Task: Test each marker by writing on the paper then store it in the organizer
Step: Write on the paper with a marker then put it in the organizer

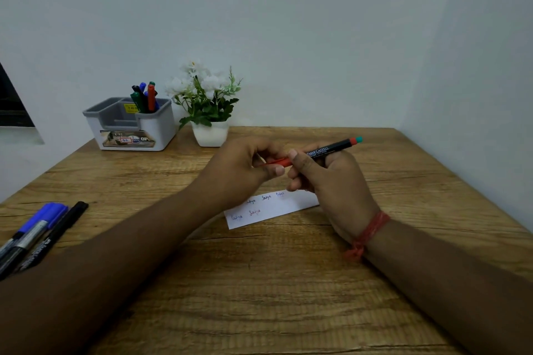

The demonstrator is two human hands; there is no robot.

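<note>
Organizer [131,127] at back left — right compartment holds several capped markers [145,96], upright; other compartments look bare. Marker [320,151] held above paper [271,209]: black barrel, red and teal end, red cap [278,163]. Right hand [328,179] grips barrel; left hand [245,164] pinches cap — seated or not, unclear.

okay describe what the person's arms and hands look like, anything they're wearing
Both forearms are bare, with no sleeves in view. The right hand has a red thread band tied round its wrist, knotted with loose ends. The left hand shows no band, ring or watch.
</note>
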